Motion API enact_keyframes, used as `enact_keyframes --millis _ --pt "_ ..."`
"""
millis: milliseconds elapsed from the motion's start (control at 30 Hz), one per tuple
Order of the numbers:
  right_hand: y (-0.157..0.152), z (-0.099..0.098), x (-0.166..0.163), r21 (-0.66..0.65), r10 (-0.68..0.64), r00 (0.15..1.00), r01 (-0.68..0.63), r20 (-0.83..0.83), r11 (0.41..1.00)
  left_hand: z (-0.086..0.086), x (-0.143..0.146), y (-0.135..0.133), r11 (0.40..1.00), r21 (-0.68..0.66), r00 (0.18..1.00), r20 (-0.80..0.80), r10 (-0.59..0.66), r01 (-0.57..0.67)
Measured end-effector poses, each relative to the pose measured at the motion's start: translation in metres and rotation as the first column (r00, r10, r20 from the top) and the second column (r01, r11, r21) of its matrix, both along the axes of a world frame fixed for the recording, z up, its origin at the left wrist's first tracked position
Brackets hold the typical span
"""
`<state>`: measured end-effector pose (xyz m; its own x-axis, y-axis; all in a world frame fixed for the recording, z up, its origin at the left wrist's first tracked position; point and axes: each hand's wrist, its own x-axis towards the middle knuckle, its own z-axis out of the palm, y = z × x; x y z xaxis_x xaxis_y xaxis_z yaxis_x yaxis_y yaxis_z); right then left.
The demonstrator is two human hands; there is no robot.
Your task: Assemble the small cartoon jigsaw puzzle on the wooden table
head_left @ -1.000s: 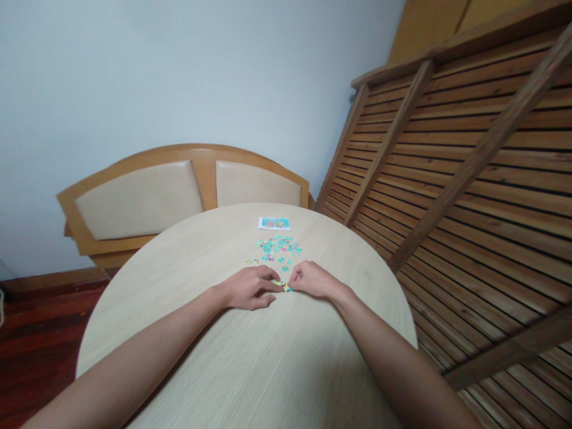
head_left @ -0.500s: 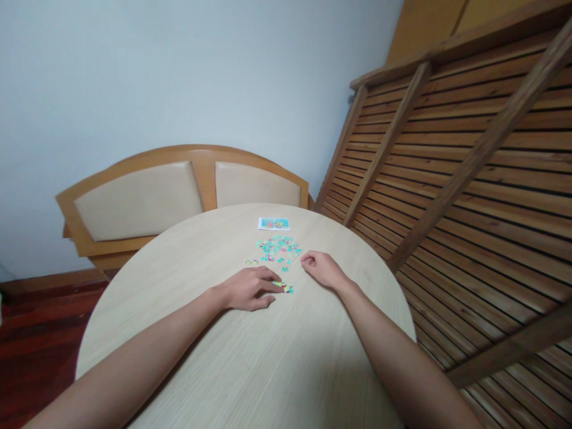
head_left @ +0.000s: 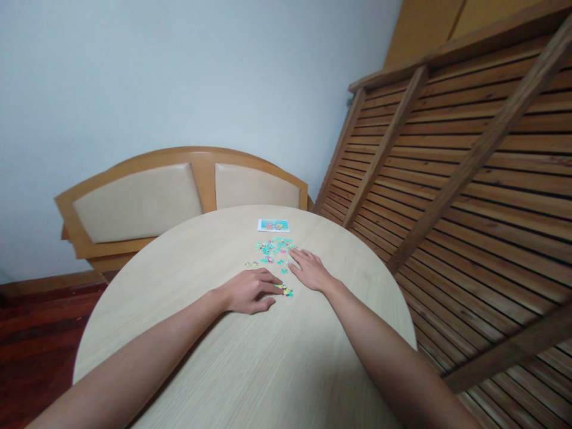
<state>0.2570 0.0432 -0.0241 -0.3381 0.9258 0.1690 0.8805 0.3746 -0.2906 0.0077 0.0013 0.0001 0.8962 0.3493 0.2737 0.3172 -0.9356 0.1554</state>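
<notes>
The right hand [head_left: 308,271] lies flat, fingers spread, grip wide and holding nothing, fingertips touching the near edge of the loose puzzle pieces [head_left: 274,247] toward the table's [head_left: 201,345] far edge. The left hand [head_left: 248,290] pins a small joined cluster [head_left: 285,290] under its fingertips; that cluster's long axis runs left-right, just nearer than the right hand.

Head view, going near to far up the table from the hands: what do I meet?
Left hand by the small joined pieces → right hand → loose puzzle pieces → picture card → cushioned bench back.
</notes>
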Motion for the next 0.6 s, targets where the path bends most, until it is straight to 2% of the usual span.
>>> enact_keyframes --millis 67,267,500,600 --pt "0.001 0.001 -0.001 -0.006 0.012 1.000 -0.012 0.005 1.000 0.000 0.000 0.000 1.000 -0.003 1.000 0.000 0.003 -0.003" --pt "0.005 0.002 0.003 0.117 0.071 0.991 -0.058 -0.115 0.991 -0.001 -0.001 0.001 1.000 -0.003 1.000 0.010 -0.007 0.007" --pt "0.015 -0.003 -0.005 0.055 0.094 0.990 -0.088 -0.106 0.995 -0.001 -0.001 0.001 1.000 -0.001 1.000 0.006 -0.007 0.007" --pt "0.013 -0.002 -0.003 0.111 0.163 0.977 -0.148 -0.139 0.983 -0.001 -0.001 0.002 1.000 -0.003 1.000 0.002 -0.007 0.007"
